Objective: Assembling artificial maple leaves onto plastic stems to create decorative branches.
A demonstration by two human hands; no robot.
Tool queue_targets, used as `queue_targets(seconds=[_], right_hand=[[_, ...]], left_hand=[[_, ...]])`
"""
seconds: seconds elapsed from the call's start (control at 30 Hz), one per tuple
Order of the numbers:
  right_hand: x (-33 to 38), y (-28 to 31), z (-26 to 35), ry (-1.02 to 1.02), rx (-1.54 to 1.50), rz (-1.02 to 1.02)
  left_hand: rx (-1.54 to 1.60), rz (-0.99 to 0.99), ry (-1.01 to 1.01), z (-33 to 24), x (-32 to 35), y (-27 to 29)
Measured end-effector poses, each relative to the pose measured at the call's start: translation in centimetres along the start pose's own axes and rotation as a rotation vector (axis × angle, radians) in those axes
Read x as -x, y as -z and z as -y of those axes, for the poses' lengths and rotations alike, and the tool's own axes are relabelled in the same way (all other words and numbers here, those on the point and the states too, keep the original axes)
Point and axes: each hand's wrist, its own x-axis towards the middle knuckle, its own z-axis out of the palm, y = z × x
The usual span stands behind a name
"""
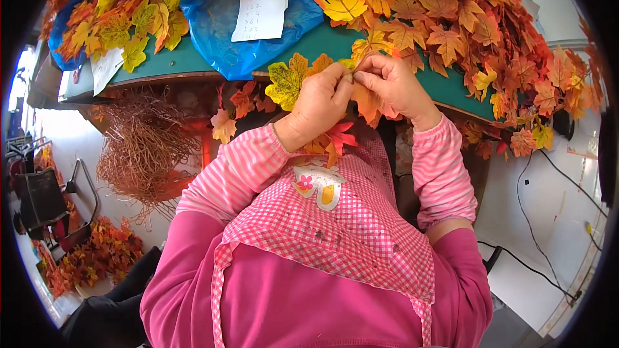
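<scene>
Over the near edge of the table, my left hand (318,100) and my right hand (397,88) meet, thumbs and fingertips pinched close together. Between them runs a strand of artificial maple leaves; its thin stem is mostly hidden by my fingers. A yellow-green leaf (286,82) sticks out beside my left hand. An orange leaf (369,104) hangs under my right hand, and a red leaf (340,135) dangles lower, in front of my apron (335,212). Both hands are closed on the strand.
Orange artificial maple leaves (445,38) heap up at right on the green table (277,58); yellow-green ones (138,26) lie at left. Between them are a blue plastic bag (216,26) and a handwritten paper (260,3). A tangled brown wire bundle (145,145) hangs below the table's left edge.
</scene>
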Motion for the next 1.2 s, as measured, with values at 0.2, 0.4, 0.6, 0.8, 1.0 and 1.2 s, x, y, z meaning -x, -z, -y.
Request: queue_targets(seconds=[0.2,0.4,0.6,0.8,1.0,1.2], right_hand=[[0.4,0.2,0.3,0.225,0.032,-0.268],[2.7,-1.1,0.4,0.179,-0.019,-0.291],[3.6,-2.8,-0.4,0.314,-0.086,-0.353],[3.6,-3.7,-0.3,0.485,0.399,-0.439],[2.7,1.8,1.5,0.483,0.728,-0.668],[-0.7,6.6,1.1,0.307,1.424,-0.617]], left_hand=[[-0.004,0.067,0.021,-1.0,0.2,0.6],[-0.476,-0.05,-0.462,-3.1,0.3,1.4],[0.069,0.18,0.052,-3.8,0.4,1.0],[-0.036,0.15,0.062,-3.5,1.0,1.3],[-0.045,0.121,0.102,-2.7,0.8,1.9],[-0.003,0.155,-0.1,-1.8,1.1,1.5]])
